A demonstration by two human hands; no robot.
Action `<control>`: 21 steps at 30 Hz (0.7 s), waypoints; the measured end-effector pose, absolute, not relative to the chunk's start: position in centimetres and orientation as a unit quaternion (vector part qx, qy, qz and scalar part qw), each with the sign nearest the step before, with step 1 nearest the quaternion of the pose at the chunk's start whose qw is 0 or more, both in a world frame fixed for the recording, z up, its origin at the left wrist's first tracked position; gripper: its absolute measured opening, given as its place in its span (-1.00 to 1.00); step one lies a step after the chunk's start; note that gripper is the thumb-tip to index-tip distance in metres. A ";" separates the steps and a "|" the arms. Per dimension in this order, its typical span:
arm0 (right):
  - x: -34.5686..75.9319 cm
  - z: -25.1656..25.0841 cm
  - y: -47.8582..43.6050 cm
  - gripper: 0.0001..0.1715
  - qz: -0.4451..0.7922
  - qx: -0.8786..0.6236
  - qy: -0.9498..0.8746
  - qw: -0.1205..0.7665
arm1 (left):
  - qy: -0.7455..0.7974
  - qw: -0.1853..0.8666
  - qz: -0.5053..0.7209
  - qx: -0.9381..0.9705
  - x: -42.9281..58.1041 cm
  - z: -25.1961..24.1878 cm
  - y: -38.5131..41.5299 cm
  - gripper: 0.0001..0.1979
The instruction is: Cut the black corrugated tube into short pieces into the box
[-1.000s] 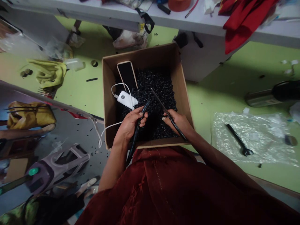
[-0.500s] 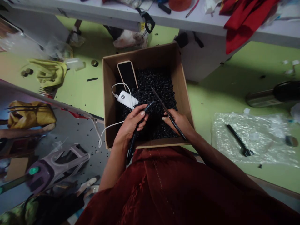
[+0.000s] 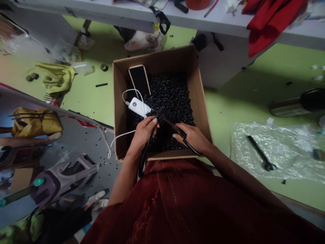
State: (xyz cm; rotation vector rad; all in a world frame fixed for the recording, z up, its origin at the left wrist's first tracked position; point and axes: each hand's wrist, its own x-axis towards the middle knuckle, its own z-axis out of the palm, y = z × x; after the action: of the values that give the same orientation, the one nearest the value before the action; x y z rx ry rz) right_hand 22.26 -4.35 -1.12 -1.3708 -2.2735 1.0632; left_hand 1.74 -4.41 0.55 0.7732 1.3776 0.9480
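My left hand (image 3: pixel 146 130) is closed round a long black ribbed strip (image 3: pixel 142 162), whose lower end hangs over the box's near edge. The strip's upper end sticks out past my thumb and fingertips. In my right hand (image 3: pixel 191 137) are dark scissors (image 3: pixel 169 122), with the fingers wrapped about the handles. Their blades meet the strip's tip just beyond my left fingertips. Both hands are over a cardboard box (image 3: pixel 204 115) holding a heap of small black pieces (image 3: pixel 172 91). A phone (image 3: pixel 139 79) and a white power bank (image 3: pixel 138 106) with a white cable rest in its left side.
A white bench (image 3: pixel 223 22) with red cloth (image 3: pixel 264 27) runs along the far side. To the right lie a clear plastic sheet (image 3: pixel 291 139), a black tool-like piece (image 3: pixel 261 152) and a metal flask (image 3: pixel 286 107). A yellow cloth (image 3: pixel 57 78) lies left; another person's arm (image 3: pixel 27 140) shows there.
The scissors have swung left and down, bringing their blades from beside the strip onto its upper end. The handles have spread apart. My left hand has barely moved.
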 end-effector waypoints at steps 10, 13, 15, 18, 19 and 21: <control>22.7 -1.6 -3.5 -0.70 0.355 -0.590 -0.708 0.156 | 0.526 0.690 0.418 0.269 1.4 1.5 -4.6 -0.68; 22.9 -1.5 -3.4 -0.68 0.371 -0.591 -0.696 0.171 | 0.515 0.698 0.421 0.266 1.3 1.3 -4.5 -0.68; 22.8 -1.5 -3.5 -0.67 0.383 -0.583 -0.697 0.167 | 0.510 0.703 0.421 0.262 1.3 1.2 -4.5 -0.68; 22.7 -1.4 -3.5 -0.65 0.388 -0.578 -0.701 0.154 | 0.503 0.707 0.425 0.258 1.1 1.1 -4.5 -0.66; 22.7 -1.4 -3.6 -0.65 0.388 -0.578 -0.701 0.150 | 0.500 0.709 0.426 0.256 1.0 1.1 -4.5 -0.66; 22.7 -1.5 -3.6 -0.64 0.389 -0.575 -0.705 0.142 | 0.491 0.714 0.429 0.254 1.0 1.1 -4.5 -0.65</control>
State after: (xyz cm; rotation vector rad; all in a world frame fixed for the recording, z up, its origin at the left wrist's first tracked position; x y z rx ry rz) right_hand 22.68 -3.58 -1.49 -1.6584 -2.0352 1.1236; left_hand 1.00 -4.50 1.07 0.5617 1.0884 0.9504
